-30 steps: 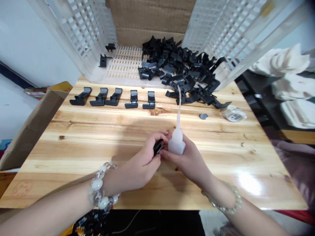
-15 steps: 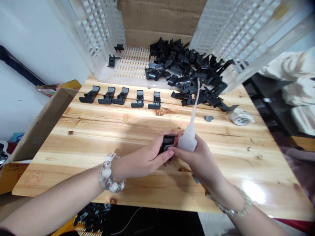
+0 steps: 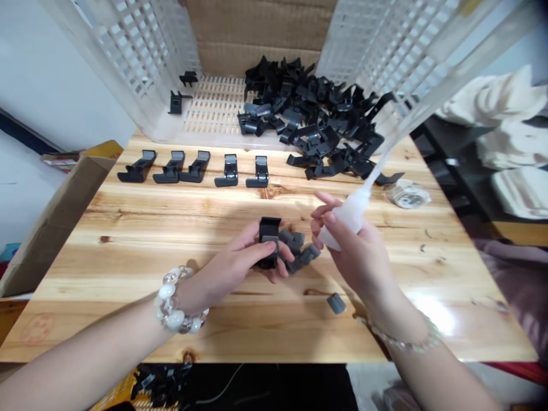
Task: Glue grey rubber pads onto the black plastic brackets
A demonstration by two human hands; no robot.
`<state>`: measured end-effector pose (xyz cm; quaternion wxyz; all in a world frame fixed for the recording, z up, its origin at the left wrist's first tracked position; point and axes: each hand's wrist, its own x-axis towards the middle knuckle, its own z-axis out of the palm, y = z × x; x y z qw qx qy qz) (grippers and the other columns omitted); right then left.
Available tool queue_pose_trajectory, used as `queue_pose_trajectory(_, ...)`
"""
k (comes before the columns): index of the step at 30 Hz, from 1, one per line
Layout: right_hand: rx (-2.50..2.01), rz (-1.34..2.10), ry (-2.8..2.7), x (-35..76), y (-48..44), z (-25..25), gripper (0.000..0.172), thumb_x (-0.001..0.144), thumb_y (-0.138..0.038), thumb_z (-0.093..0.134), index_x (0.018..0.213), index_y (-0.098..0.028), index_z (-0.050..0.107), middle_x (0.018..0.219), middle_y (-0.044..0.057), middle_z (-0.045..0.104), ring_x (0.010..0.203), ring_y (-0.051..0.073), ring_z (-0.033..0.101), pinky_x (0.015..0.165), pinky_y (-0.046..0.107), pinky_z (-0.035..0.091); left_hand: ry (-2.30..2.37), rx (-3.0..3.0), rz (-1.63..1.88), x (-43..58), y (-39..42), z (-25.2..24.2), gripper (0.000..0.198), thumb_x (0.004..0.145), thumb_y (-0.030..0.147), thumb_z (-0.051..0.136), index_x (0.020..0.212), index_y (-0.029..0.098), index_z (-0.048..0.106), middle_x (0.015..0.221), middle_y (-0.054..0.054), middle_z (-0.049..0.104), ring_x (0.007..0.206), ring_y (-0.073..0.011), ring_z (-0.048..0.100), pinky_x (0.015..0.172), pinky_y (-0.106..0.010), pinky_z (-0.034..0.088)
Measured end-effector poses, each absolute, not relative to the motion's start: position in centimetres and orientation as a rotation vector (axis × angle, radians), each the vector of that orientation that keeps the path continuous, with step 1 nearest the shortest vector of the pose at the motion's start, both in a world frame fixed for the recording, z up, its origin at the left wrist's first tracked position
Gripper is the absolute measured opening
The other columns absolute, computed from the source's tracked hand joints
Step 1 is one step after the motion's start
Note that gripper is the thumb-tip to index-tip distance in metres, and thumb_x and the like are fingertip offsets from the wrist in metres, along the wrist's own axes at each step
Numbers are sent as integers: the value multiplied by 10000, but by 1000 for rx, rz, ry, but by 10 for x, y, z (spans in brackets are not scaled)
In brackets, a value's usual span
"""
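My left hand (image 3: 246,251) grips a black plastic clip (image 3: 269,225), its thumb pressed on a grey pad (image 3: 269,239) lying on the clip. In my right hand (image 3: 355,251) is a white squeeze bottle (image 3: 349,214) with a long thin nozzle that points up and to the right. Between the hands, several small grey pads (image 3: 309,254) lie in a loose group on the wooden table. One more grey pad (image 3: 336,303) sits apart, nearer the front edge. Beyond my hands stand several black clips in a row, the rightmost clip (image 3: 258,172) among them.
A white plastic crate (image 3: 149,123) lies on its side at the back, with a heap of black clips (image 3: 308,103) spilling onto the wooden table (image 3: 171,240). A roll of tape (image 3: 408,194) is at the right. A cardboard box (image 3: 60,217) stands left of the table.
My right hand has moved away from the clip to the right, taking the bottle along. The grey pads between the hands have come into view. My left hand keeps hold of the clip.
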<state>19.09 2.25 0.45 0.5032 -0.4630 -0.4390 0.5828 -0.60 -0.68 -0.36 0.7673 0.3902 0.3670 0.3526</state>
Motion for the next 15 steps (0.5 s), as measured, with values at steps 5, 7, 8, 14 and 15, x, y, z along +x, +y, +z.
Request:
queue_pose_trajectory(5,-1105,1097,-1168,205,38,3,338,798,-439,719,921,-266,456,682,-61,602,419,95,514,323,207,310,794,796,736,-6,-7,0,295,957,234,515,1239,152,487,958,-55,661,748,-139,660,632,-262,550)
queue_pose_trajectory(7,-1078,1115,-1191,211,43,3,295,800,-417,721,880,-244,495,679,-58,594,442,83,509,359,207,345,788,777,741,-5,-7,0,286,957,230,511,1229,144,489,956,-60,661,741,-140,658,628,-268,556)
queue_pose_trajectory(8,-1083,1122,-1199,214,46,3,270,789,-390,738,878,-229,540,661,-55,580,469,78,506,392,208,369,787,767,743,-5,-7,-1,282,958,231,509,1226,144,490,962,-63,662,741,-141,659,629,-272,558)
queue_pose_trajectory(14,-1083,1132,-1140,223,52,9,249,695,-317,810,836,-202,640,654,-35,593,534,77,502,467,212,391,802,762,738,-8,-7,-4,279,964,258,506,1233,179,503,1005,-57,660,778,-145,665,650,-271,547)
queue_pose_trajectory(15,-1065,1115,-1110,224,53,9,277,669,-310,824,840,-218,627,659,-37,609,517,83,506,437,211,369,797,778,727,-8,-7,-4,273,964,258,507,1226,182,508,1010,-56,661,783,-145,666,651,-270,545)
